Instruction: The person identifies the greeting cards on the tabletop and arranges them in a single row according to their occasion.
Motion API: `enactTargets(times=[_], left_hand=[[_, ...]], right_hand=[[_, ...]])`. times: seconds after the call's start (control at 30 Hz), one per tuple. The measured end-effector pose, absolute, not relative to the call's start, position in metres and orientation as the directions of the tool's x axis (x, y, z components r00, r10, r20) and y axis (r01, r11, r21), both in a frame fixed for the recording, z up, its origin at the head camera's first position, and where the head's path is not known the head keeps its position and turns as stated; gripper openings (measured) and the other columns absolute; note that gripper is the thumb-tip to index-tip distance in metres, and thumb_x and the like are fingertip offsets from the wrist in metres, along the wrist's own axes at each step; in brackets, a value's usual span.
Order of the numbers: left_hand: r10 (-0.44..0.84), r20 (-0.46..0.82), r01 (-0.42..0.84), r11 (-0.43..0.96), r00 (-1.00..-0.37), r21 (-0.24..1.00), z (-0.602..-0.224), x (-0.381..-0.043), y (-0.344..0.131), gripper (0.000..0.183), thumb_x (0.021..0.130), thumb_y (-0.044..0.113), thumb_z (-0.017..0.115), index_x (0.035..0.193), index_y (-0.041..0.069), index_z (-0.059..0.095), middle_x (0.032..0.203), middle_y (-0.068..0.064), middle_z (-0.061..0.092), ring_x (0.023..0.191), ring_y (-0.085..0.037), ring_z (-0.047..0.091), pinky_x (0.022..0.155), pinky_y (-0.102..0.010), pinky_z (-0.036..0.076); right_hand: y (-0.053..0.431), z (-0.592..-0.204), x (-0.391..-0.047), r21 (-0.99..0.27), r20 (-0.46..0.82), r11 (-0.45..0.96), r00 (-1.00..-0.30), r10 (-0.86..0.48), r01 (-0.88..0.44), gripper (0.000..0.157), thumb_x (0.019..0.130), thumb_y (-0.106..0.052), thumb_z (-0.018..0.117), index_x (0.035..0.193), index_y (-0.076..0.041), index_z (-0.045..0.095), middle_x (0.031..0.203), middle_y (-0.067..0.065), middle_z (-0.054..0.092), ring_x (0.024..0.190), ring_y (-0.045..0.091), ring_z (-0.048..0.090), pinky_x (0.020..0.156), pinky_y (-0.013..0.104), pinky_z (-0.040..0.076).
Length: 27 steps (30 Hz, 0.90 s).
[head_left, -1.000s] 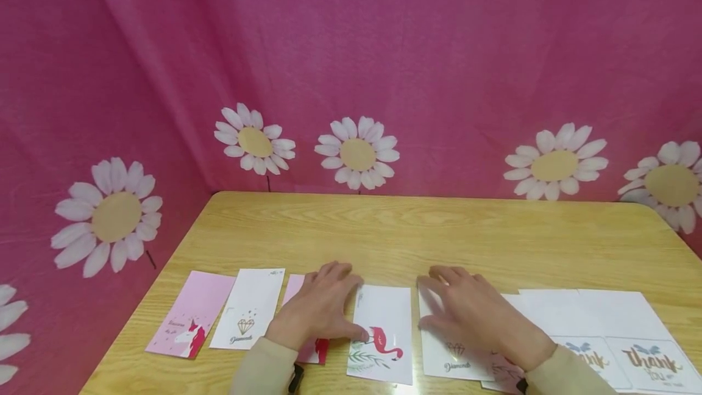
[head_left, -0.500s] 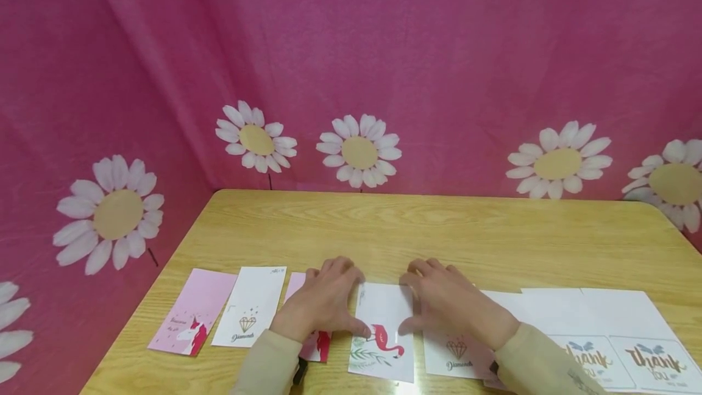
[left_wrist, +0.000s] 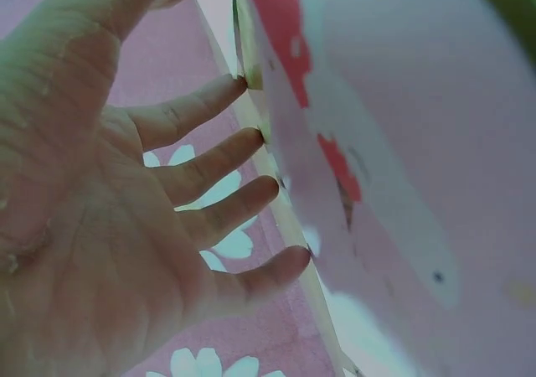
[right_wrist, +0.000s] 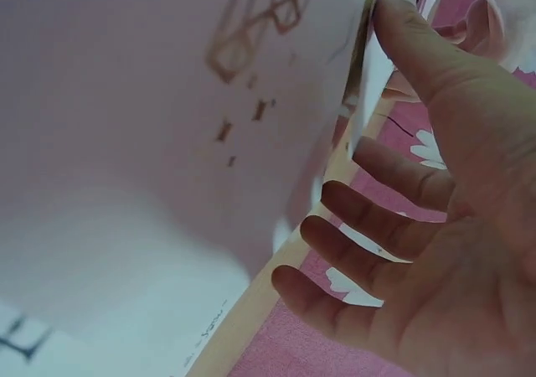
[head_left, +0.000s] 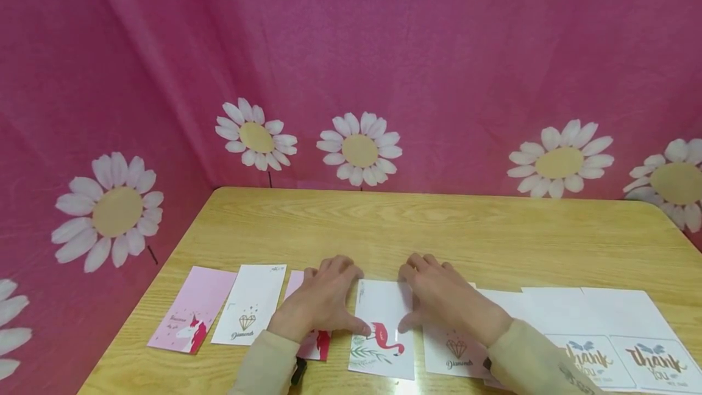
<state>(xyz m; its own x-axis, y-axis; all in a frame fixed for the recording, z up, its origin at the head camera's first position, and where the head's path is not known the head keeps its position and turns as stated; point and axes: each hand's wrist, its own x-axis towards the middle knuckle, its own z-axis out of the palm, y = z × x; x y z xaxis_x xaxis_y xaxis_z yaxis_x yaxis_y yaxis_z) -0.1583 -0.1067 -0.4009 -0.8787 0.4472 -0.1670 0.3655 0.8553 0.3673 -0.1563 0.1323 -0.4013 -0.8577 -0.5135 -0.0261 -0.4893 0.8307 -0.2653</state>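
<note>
A white card with a red flamingo and green leaves lies on the table between both hands. My left hand is spread at its left edge, thumb tip overlapping that edge beside the flamingo. At the right edge my right hand has its thumb and fingertips, bent loosely. Beneath the left hand shows a pink unicorn card, which fills much of the left wrist view. A white "Diamonds" card lies partly hidden under the right hand; its gold gem drawing shows large in the right wrist view.
Further left lie another pink unicorn card and another white Diamonds card. To the right, white "Thank You" cards lie side by side, partly covered by the right sleeve. A pink flowered curtain hangs behind the wooden table.
My right hand has moved left from over the Diamonds card to the flamingo card's right edge. The left hand has barely moved. The flamingo card looks nearly unmoved.
</note>
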Motion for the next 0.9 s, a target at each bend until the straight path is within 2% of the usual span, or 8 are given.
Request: enactTargets(times=[0.13,0.27,0.43,0.7,0.9], left_hand=[[0.439,-0.156,0.357,0.854,-0.885,0.378,-0.400,-0.159,-0.109,0.081,0.072,0.054,0.089,0.137,0.016,0.059,0.151,-0.008,0.047,0.141,-0.032,0.042,0.113,-0.057,0.037],[0.435,-0.127,0.349,0.838,-0.891,0.420,-0.399,-0.160,-0.111,0.060,0.076,0.045,0.089,0.124,0.017,0.067,0.149,-0.009,0.049,0.140,-0.032,0.042,0.115,-0.056,0.037],[0.438,-0.111,0.326,0.793,-0.892,0.515,-0.396,-0.159,-0.113,0.039,0.082,0.033,0.085,0.115,0.017,0.070,0.140,-0.005,0.055,0.129,-0.027,0.050,0.111,-0.052,0.045],[0.489,-0.137,0.261,0.659,-0.862,0.706,-0.393,-0.155,-0.116,0.041,0.090,0.025,0.079,0.126,0.016,0.062,0.112,0.004,0.068,0.101,-0.011,0.064,0.094,-0.035,0.055],[0.514,-0.155,0.197,0.565,-0.844,0.801,-0.393,-0.151,-0.117,0.043,0.092,0.019,0.076,0.131,0.016,0.058,0.112,0.000,0.070,0.089,-0.009,0.069,0.079,-0.029,0.058]], right_hand=[[0.133,-0.403,-0.154,-0.240,-0.002,0.836,-0.860,-0.509,-0.494,0.074,0.068,-0.053,0.090,0.120,-0.007,0.064,0.123,0.011,0.062,0.115,0.031,0.057,0.096,0.060,0.053],[0.134,-0.405,-0.153,-0.198,0.039,0.847,-0.867,-0.497,-0.494,0.076,0.068,-0.055,0.089,0.121,-0.008,0.062,0.119,0.009,0.063,0.111,0.029,0.058,0.093,0.057,0.055],[0.136,-0.407,-0.153,-0.175,0.068,0.849,-0.867,-0.494,-0.498,0.076,0.067,-0.056,0.089,0.120,-0.008,0.062,0.115,0.008,0.064,0.106,0.027,0.059,0.090,0.054,0.056],[0.137,-0.407,-0.151,-0.162,0.065,0.864,-0.879,-0.473,-0.477,0.075,0.067,-0.058,0.088,0.117,-0.008,0.064,0.115,0.009,0.064,0.106,0.028,0.060,0.090,0.053,0.056],[0.136,-0.407,-0.152,-0.163,0.050,0.869,-0.883,-0.466,-0.468,0.074,0.068,-0.059,0.088,0.117,-0.008,0.064,0.116,0.009,0.064,0.106,0.027,0.058,0.089,0.053,0.055]])
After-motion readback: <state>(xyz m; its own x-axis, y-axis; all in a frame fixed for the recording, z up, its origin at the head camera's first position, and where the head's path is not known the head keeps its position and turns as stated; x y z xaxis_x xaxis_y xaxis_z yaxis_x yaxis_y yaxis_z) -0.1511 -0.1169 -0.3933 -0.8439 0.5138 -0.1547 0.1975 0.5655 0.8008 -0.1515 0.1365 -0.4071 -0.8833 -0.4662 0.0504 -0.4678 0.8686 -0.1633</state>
